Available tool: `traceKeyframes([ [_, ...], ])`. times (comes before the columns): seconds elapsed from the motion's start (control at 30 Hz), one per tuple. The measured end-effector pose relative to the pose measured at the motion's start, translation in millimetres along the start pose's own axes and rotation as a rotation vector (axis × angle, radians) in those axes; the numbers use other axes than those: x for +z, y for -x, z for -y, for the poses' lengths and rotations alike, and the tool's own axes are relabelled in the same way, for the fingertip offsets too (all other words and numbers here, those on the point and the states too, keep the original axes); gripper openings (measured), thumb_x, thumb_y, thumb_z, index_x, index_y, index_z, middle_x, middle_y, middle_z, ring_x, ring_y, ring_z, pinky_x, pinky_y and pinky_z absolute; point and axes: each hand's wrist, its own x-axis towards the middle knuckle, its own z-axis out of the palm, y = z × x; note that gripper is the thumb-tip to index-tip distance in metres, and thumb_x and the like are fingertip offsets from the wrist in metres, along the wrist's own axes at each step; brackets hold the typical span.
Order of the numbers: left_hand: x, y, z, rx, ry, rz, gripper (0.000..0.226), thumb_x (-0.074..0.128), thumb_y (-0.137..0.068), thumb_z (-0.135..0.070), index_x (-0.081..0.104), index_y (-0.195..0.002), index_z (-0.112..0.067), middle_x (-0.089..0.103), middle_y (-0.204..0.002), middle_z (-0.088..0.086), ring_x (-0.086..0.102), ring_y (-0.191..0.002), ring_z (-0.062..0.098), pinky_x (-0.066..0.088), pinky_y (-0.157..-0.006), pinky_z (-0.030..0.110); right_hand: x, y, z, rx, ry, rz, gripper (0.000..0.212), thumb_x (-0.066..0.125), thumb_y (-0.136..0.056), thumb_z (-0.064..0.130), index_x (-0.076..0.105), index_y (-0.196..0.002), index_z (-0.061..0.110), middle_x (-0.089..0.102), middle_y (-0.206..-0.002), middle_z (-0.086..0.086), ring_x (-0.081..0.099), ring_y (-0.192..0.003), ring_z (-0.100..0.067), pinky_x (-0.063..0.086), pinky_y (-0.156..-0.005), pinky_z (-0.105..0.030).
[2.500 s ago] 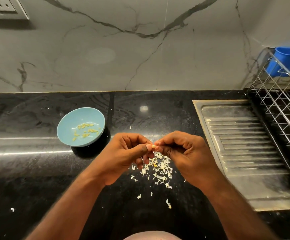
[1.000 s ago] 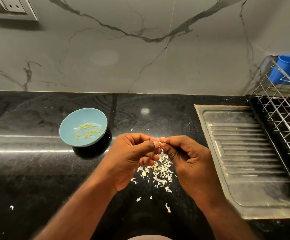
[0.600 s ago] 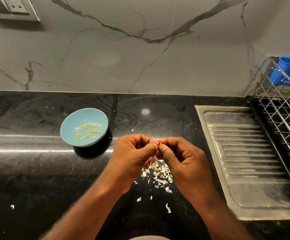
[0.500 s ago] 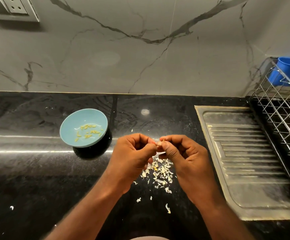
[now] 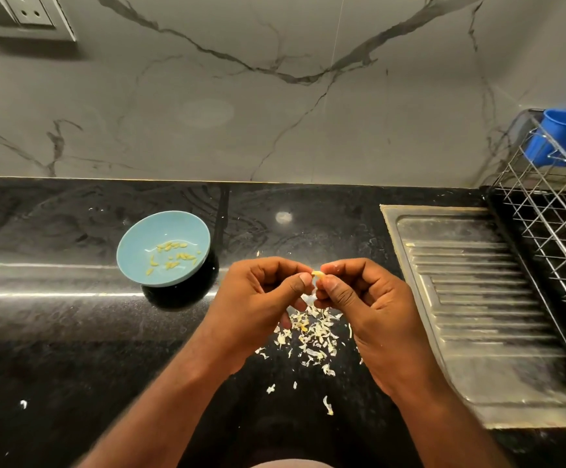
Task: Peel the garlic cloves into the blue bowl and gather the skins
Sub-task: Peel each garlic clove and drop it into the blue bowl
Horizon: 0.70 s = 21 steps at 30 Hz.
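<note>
My left hand and my right hand meet above the black counter, fingertips pinching one small yellowish garlic clove between them, a strip of skin hanging from it. Directly below the hands lies a loose pile of white garlic skins. The blue bowl sits to the left of my left hand, tilted, with several peeled cloves inside.
The black counter carries stray skin flecks. A steel drainboard lies to the right, with a wire dish rack and a blue container beyond. A marble wall with a socket stands behind.
Both hands stay together over the skin pile, fingers working the clove. The clove now shows more plainly between the fingertips, with skin hanging off it.
</note>
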Motion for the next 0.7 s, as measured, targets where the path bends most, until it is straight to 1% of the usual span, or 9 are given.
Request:
traceKeyframes([
  [0.13, -0.5, -1.3, -1.7, -0.009, 0.051, 0.034, 0.010, 0.066, -0.088, -0.008, 0.073, -0.092, -0.002, 0.072, -0.077, 0.014, 0.063, -0.063, 0.016, 0.048, -0.047, 0.021, -3.2, -0.2, 0.4, -0.033, 0.066, 0.020, 0.010, 0.068, -0.085, 0.021, 0.072, -0.093, 0.024, 0.075, -0.084, 0.001, 0.072, -0.078, -0.015, 0.057, -0.072, -0.025],
  [0.27, -2.0, -2.0, -0.1, -0.030, 0.045, 0.046, 0.007, 0.067, -0.087, -0.006, 0.072, -0.089, -0.002, 0.071, -0.073, 0.011, 0.062, -0.060, 0.015, 0.046, -0.046, 0.021, -4.8, 0.4, 0.5, -0.067, 0.103, 0.028, 0.016, 0.069, -0.088, 0.011, 0.074, -0.093, 0.025, 0.075, -0.084, 0.002, 0.072, -0.079, -0.016, 0.058, -0.074, -0.027],
  [0.37, -3.1, -2.4, 0.3, -0.039, 0.026, 0.056, 0.005, 0.068, -0.087, -0.006, 0.071, -0.086, -0.002, 0.071, -0.071, 0.010, 0.061, -0.058, 0.014, 0.044, -0.046, 0.020, -4.5, 1.0, 1.9, -0.092, 0.148, 0.028, 0.018, 0.071, -0.086, 0.010, 0.074, -0.092, 0.028, 0.075, -0.085, 0.004, 0.073, -0.080, -0.015, 0.059, -0.075, -0.027],
  [0.5, -4.7, -2.4, -0.5, -0.029, 0.017, 0.064, 0.005, 0.068, -0.087, -0.007, 0.071, -0.083, -0.005, 0.070, -0.067, 0.007, 0.058, -0.056, 0.012, 0.044, -0.048, 0.019, -3.2, 0.4, 5.1, -0.104, 0.161, 0.027, 0.020, 0.072, -0.085, 0.009, 0.074, -0.091, 0.029, 0.075, -0.083, 0.006, 0.073, -0.077, -0.013, 0.059, -0.073, -0.024],
  [0.6, -5.6, -2.6, -0.9, -0.017, 0.033, 0.051, 0.006, 0.068, -0.087, -0.007, 0.071, -0.082, -0.005, 0.068, -0.065, 0.006, 0.057, -0.054, 0.011, 0.043, -0.048, 0.018, -1.4, -0.4, 5.9, -0.095, 0.145, 0.035, 0.017, 0.072, -0.084, 0.011, 0.075, -0.092, 0.026, 0.076, -0.082, 0.004, 0.073, -0.076, -0.016, 0.060, -0.073, -0.027],
  [0.7, -4.2, -1.6, -1.2, -0.020, 0.064, 0.044, 0.006, 0.068, -0.087, -0.004, 0.070, -0.082, -0.002, 0.066, -0.063, 0.007, 0.055, -0.052, 0.011, 0.041, -0.046, 0.017, 0.8, -0.8, 5.5, -0.085, 0.097, 0.055, 0.015, 0.069, -0.086, 0.007, 0.075, -0.092, 0.020, 0.076, -0.082, 0.000, 0.073, -0.075, -0.018, 0.060, -0.071, -0.027],
])
